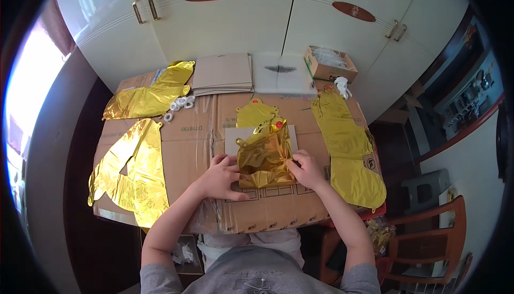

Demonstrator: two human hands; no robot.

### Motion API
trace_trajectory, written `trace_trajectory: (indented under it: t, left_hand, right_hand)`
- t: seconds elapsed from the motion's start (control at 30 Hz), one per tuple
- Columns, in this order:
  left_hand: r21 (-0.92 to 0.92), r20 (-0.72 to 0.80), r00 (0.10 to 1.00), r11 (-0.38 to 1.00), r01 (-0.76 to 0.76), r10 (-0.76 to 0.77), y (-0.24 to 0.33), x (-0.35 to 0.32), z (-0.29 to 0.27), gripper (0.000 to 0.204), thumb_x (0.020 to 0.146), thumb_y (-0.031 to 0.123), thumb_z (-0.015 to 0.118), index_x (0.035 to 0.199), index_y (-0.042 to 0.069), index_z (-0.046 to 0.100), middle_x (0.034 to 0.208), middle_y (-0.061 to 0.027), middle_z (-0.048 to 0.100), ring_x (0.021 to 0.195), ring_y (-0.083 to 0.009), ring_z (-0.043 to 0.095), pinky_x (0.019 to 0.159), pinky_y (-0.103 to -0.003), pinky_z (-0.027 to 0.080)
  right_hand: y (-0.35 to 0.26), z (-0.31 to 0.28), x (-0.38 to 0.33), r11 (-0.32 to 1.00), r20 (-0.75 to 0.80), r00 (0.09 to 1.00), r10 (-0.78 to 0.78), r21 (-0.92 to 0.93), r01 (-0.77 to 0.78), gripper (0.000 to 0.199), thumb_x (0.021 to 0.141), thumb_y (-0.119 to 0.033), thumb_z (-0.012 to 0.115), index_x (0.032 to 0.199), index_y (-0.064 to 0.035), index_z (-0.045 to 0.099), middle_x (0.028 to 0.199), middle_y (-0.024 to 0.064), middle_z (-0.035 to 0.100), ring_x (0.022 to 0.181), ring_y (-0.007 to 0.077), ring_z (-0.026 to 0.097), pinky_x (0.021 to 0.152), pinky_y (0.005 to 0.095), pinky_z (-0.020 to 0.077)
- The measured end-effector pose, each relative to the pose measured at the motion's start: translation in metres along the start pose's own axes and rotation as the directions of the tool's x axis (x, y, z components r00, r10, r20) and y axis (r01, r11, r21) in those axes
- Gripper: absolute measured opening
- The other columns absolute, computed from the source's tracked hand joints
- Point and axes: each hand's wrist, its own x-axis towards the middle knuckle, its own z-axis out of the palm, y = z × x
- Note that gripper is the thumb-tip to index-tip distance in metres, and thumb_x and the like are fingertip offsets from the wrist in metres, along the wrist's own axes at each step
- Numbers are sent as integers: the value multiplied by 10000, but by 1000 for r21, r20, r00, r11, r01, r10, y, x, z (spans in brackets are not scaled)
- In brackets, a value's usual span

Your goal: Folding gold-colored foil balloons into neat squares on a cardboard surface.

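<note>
A shiny gold foil balloon [266, 157] with red dots lies partly folded over a pale card [232, 136] in the middle of the cardboard-covered table. Its flat upper part, shaped like a crown, reaches beyond the card's far edge. My right hand [308, 171] pinches the foil at its right edge between thumb and fingers. At the left edge of the foil, my left hand [218, 179] rests with fingers and thumb spread; its fingertips lie by the card and foil. Whether they press on the card is hard to make out.
Flat gold foil balloons lie at left [140, 160], far left [147, 98] and right [348, 152]. Several small white rolls [182, 103] sit nearby. Behind are stacked grey cards [222, 74], a translucent sheet [282, 75] and a carton [334, 69]. A wooden chair [428, 246] stands right.
</note>
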Motion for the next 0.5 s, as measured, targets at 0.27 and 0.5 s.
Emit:
trace_trajectory:
  t: [0.27, 0.5]
  left_hand:
    - [-119, -60, 980, 976, 182, -190, -3, 2, 18, 348, 883, 427, 658, 956, 92, 721, 979, -91, 664, 1180, -301, 477, 1085, -500, 249]
    - [-182, -187, 958, 966, 186, -220, 0, 5, 25, 301, 864, 369, 686, 826, 70, 700, 941, -123, 646, 1139, -314, 501, 1074, -493, 259]
  right_hand:
    - [-11, -22, -8, 968, 240, 962, -130, -178, 176, 431, 844, -323, 703, 1161, -44, 616, 1193, 153, 590, 1180, 361, 497, 1048, 473, 347]
    - [3, -19, -3, 979, 262, 959, -111, -135, 151, 429, 824, -345, 724, 1105, -29, 649, 1241, 135, 586, 1212, 333, 511, 1025, 432, 401]
